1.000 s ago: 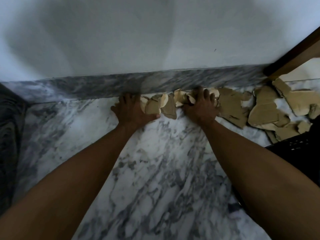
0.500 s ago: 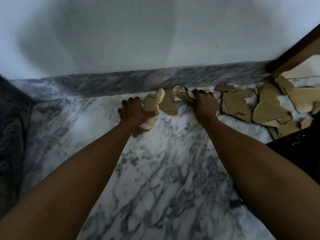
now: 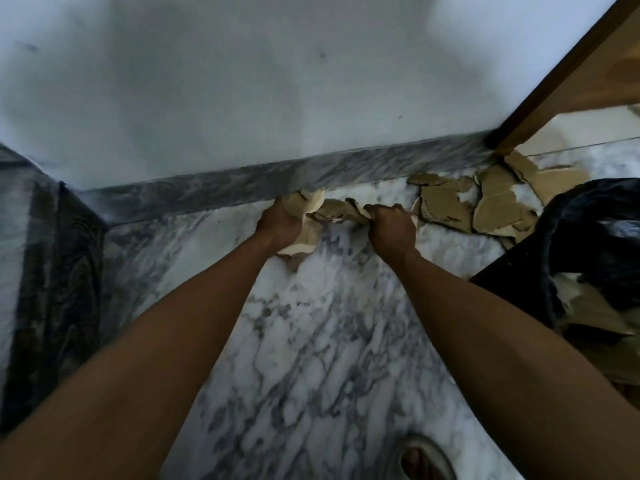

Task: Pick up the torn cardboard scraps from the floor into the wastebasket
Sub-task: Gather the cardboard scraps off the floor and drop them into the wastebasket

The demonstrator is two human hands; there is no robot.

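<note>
Brown torn cardboard fills both hands. The left hand has its fingers curled round a bunch of scraps, pale torn edges sticking out above and below the fist. The right hand is closed over more scraps that stretch across the gap towards the left hand, close to the grey marble skirting at the foot of the white wall. Just beyond the right hand, more loose pieces lie flat on the veined marble floor, spread towards a wooden door frame in the corner. Nearer, on the right side, stands the wastebasket, lined with a black bag, with cardboard already lying inside it. A sandalled foot shows at the bottom edge.
</note>
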